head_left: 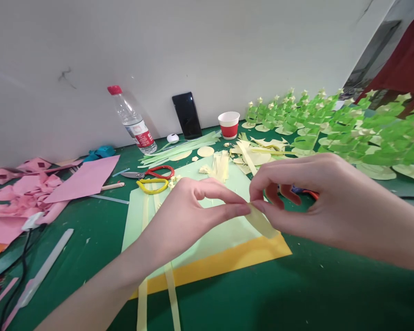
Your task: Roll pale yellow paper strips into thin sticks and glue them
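Left hand (193, 216) and right hand (307, 197) pinch a pale yellow paper strip (262, 223) right of the frame's center, over green sheets (207, 248); uneven fingertip pressure could crease it, a hard pull tear it.

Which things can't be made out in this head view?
Head view:
- Pale paper, pinched end: hidden by left hand and right hand.
- Blue-and-red object: mostly behind the right hand.
- Bottle label, print: too small.
- Long strips, near ends: cut off by bottom edge.
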A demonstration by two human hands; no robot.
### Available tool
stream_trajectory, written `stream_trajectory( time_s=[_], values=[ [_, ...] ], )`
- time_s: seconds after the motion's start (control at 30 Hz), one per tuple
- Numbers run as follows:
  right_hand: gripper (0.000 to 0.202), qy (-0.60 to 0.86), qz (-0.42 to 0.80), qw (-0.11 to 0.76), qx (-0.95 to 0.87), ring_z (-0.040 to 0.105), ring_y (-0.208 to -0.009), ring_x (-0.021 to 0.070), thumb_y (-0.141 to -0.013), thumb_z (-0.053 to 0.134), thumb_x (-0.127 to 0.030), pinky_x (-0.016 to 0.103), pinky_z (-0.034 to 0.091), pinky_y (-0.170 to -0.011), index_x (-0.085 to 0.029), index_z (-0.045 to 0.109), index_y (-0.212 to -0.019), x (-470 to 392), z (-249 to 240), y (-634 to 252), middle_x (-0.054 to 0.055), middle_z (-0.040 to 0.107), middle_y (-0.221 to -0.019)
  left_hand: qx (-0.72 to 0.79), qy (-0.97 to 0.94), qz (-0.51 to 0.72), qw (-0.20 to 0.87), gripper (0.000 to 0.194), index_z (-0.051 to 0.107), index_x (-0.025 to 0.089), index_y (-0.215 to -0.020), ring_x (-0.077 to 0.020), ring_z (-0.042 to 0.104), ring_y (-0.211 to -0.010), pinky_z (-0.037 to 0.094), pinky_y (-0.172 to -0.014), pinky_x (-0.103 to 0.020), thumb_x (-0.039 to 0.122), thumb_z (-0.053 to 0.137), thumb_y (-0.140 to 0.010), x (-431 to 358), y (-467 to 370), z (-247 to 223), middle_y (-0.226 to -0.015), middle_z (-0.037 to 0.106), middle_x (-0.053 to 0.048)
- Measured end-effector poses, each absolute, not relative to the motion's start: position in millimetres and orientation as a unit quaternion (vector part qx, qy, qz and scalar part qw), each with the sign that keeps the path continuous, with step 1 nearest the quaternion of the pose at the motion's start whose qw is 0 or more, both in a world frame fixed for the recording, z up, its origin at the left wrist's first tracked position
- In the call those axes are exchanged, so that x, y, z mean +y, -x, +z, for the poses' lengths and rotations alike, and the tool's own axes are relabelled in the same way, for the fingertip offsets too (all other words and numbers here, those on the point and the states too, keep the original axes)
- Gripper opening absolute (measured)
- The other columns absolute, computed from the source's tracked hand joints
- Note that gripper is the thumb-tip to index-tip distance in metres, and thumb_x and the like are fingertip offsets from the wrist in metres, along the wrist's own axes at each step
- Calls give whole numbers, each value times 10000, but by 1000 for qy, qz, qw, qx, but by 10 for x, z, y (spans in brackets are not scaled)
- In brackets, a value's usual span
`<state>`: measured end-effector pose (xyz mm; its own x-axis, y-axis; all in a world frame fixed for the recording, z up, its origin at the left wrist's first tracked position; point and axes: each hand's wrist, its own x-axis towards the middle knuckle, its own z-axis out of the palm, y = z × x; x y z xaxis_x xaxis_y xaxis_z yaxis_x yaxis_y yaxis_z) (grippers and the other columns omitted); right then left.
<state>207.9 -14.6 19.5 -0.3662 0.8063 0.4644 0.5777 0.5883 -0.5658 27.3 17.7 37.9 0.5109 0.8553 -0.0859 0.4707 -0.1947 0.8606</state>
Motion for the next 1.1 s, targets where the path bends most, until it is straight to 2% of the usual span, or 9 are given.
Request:
stream_trajectory(
  time_s=[0.17,0.33,0.5,0.63,0.77,0.93,1.1],
  values=[
    [158,437,156,367,-806,377,-446,74,-786,479,-183,218,289,-456,-205,572,-660,-138,209,-2099,-37,501,-538,428,-751,222,451,90,786,336,-771,-127,632,-841,455,-745,-189,273,722,-775,185,-253,358,-874,762,117],
    [153,440,148,364,-807,392,-464,72,-782,482,-184,211,300,-466,-209,573,-663,-138,217,-2115,-40,493,-535,434,-753,217,445,73,788,310,-799,-149,629,-867,462,-762,-214,306,719,-774,193,-242,350,-905,761,90],
    [173,432,172,354,-811,368,-435,65,-814,481,-211,219,315,-472,-206,572,-667,-153,219,-2112,-46,489,-532,455,-745,200,444,62,783,299,-702,-176,618,-786,451,-742,-275,344,747,-726,193,-259,358,-768,733,55],
    [163,436,178,325,-820,352,-422,69,-797,484,-187,229,292,-449,-206,583,-668,-166,266,-2111,-43,499,-539,457,-739,193,457,77,761,288,-616,-172,610,-758,439,-746,-287,317,773,-686,181,-258,358,-724,724,58],
    [158,443,177,279,-834,365,-446,75,-767,482,-163,225,256,-429,-201,581,-650,-178,331,-2124,-37,500,-544,457,-729,186,475,60,759,288,-612,-176,618,-777,435,-758,-289,284,783,-667,176,-255,359,-726,729,65],
    [167,439,191,262,-838,412,-498,72,-772,460,-166,214,256,-445,-208,598,-688,-179,350,-2119,-47,539,-588,475,-714,167,486,150,699,272,-512,-206,614,-826,412,-793,-331,293,804,-617,193,-263,369,-722,701,63],
    [155,432,213,271,-833,382,-490,75,-803,474,-184,214,260,-446,-212,589,-704,-195,343,-2101,-49,534,-598,478,-705,141,504,209,639,247,-487,-205,605,-845,390,-815,-338,288,811,-598,208,-275,369,-689,660,57]
  ],
)
